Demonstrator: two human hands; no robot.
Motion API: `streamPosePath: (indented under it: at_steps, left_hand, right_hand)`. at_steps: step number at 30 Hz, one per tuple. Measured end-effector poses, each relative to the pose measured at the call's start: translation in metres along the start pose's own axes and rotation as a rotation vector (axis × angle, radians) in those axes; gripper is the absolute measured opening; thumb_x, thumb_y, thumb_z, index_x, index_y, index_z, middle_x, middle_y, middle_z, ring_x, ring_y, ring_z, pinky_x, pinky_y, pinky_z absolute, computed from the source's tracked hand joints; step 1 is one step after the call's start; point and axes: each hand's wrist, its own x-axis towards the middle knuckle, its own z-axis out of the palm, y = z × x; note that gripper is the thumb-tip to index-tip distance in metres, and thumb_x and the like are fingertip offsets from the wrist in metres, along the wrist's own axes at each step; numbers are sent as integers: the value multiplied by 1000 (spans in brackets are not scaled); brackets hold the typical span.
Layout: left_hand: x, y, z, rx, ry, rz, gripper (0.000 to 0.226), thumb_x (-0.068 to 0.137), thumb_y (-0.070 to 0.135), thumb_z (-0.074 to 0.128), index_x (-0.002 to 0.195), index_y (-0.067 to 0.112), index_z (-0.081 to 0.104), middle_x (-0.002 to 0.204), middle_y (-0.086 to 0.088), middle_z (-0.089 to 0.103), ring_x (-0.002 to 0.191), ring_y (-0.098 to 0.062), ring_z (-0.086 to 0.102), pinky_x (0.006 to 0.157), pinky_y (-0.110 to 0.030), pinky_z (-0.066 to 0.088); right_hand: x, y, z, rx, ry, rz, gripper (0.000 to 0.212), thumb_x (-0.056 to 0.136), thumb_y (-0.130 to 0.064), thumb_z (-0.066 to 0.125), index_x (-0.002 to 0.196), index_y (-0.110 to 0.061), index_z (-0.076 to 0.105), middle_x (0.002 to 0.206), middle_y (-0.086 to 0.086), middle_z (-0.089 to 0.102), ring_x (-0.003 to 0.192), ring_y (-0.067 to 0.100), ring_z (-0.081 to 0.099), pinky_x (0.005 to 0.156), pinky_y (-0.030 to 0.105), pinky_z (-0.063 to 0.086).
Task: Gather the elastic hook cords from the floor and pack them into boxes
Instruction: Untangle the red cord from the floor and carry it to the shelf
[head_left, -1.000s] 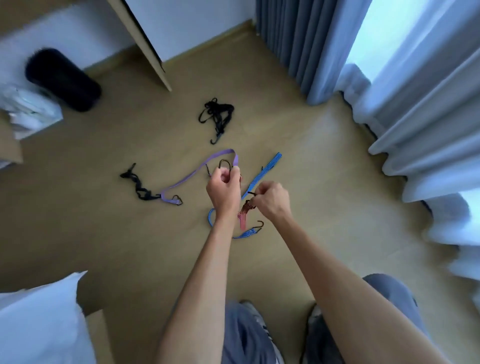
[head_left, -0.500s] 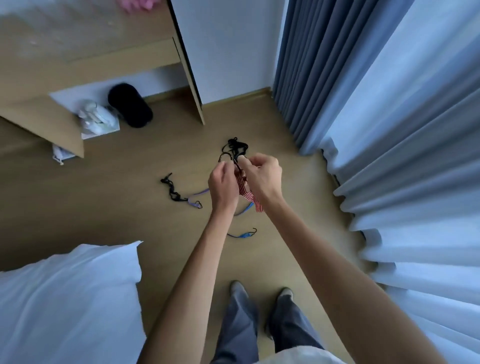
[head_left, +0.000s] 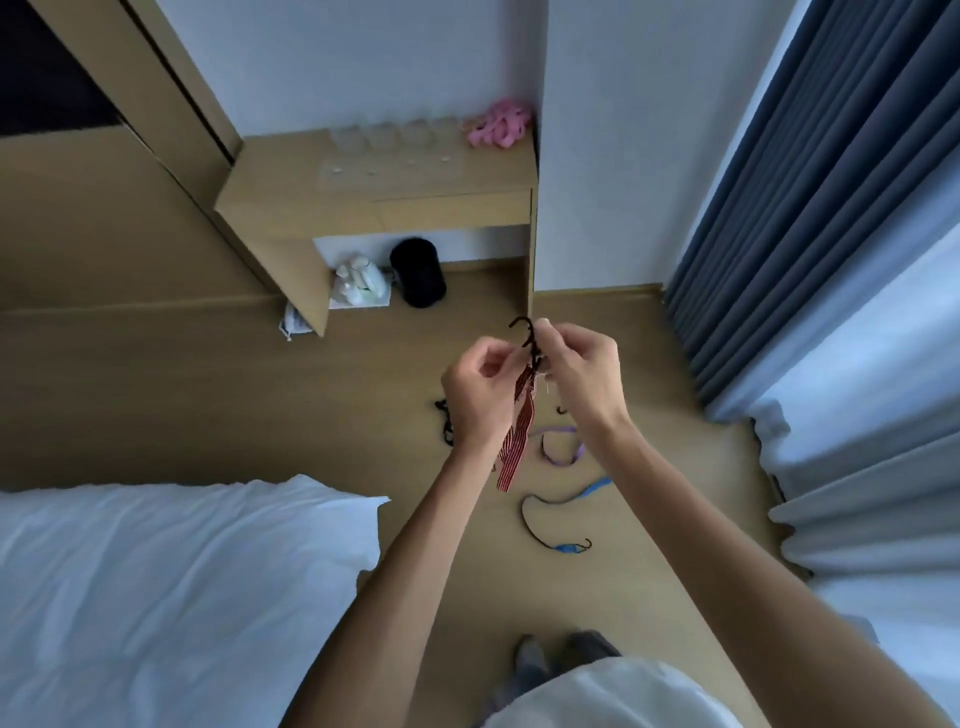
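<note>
Head view is showing a red striped cord (head_left: 517, 441) hanging above the floor (head_left: 260, 405), its black hooks (head_left: 527, 335) sticking up between both hands. Left hand (head_left: 475, 395) and right hand (head_left: 584, 374) are pinching it near the top, close together. Below, a purple cord (head_left: 563, 447), a blue cord (head_left: 566, 525) and a black cord (head_left: 444, 421) are lying on the floor. Beyond, a pink bundle (head_left: 498, 124) is sitting on the desk (head_left: 379, 182).

Bedroom corner with desk, bed and curtains

A black cylinder (head_left: 418, 272) and what looks like a white bag (head_left: 360, 279) sit under the wooden desk (head_left: 374, 202).
</note>
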Motion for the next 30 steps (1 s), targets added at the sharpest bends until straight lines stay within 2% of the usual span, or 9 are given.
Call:
streamPosePath:
  at_steps: [3, 7, 10, 12, 14, 16, 20, 25, 30]
  left_hand:
    - [22, 9, -22, -27, 21, 21, 12, 91, 10, 71, 81, 3, 70, 74, -10, 71, 68, -18, 66, 68, -39, 55]
    - [55, 6, -45, -62, 25, 62, 10, 89, 11, 72, 99, 9, 71, 93, -10, 71, 85, -13, 69, 77, -33, 57]
    - [92, 0, -56, -218, -220, -68, 27, 86, 30, 72, 112, 28, 66, 109, 8, 73, 106, -1, 66, 88, -15, 51]
    - [117, -11, -62, -106, -365, -165, 30, 83, 40, 70, 101, 16, 72, 99, -6, 75, 101, -15, 69, 90, -18, 50]
    - [138, -25, -68, 55, -395, -260, 45, 79, 41, 72, 102, 3, 68, 99, -27, 69, 95, -32, 68, 94, -36, 50]
    - [157, -39, -73, 171, -383, -327, 39, 80, 34, 72, 100, 1, 67, 98, -29, 68, 92, -37, 67, 90, -43, 51]
    - [203, -51, -83, 176, -251, -363, 18, 93, 12, 63, 77, 3, 63, 67, -9, 65, 62, -17, 61, 63, -24, 48]
    - [279, -48, -111, 441, 160, -204, 12, 83, 8, 68, 83, 18, 62, 72, 10, 64, 61, -8, 57, 55, -21, 45]
    - [356, -56, -146, 582, -208, -288, 14, 73, 10, 73, 78, 23, 70, 64, 9, 65, 53, -8, 57, 45, -17, 39]
  right_hand:
    - [15, -18, 29, 11, -102, -30, 25, 89, -25, 67, 65, -16, 67, 58, -5, 58, 58, 12, 52, 57, 35, 45]
    - [52, -36, 64, 39, -172, -36, 25, 90, -17, 63, 65, -12, 64, 60, 7, 59, 59, 18, 54, 58, 40, 46]
    - [92, -56, 88, 70, -195, -79, 30, 91, -18, 62, 65, -5, 57, 61, 18, 55, 58, 30, 52, 57, 43, 43]
    - [122, -71, 102, 111, -185, -86, 36, 91, -19, 60, 70, 7, 48, 64, 25, 47, 61, 37, 50, 59, 49, 42]
    - [154, -87, 115, 172, -163, -60, 34, 90, -19, 59, 72, 7, 46, 63, 16, 43, 61, 29, 45, 60, 47, 39]
    - [186, -101, 128, 260, -143, -10, 30, 90, -18, 59, 71, 3, 48, 67, 10, 42, 63, 25, 44, 59, 46, 40]
    - [244, -112, 161, 398, -62, 138, 23, 89, -15, 60, 70, -11, 48, 72, 13, 44, 65, 29, 44, 60, 41, 38]
    - [313, -71, 176, 408, 193, 465, 15, 91, -13, 59, 77, -9, 58, 73, 11, 61, 70, 27, 61, 61, 34, 52]
    - [349, 6, 198, 191, 369, 765, 11, 94, -16, 51, 101, -8, 52, 85, 9, 59, 76, 24, 60, 74, 35, 55]
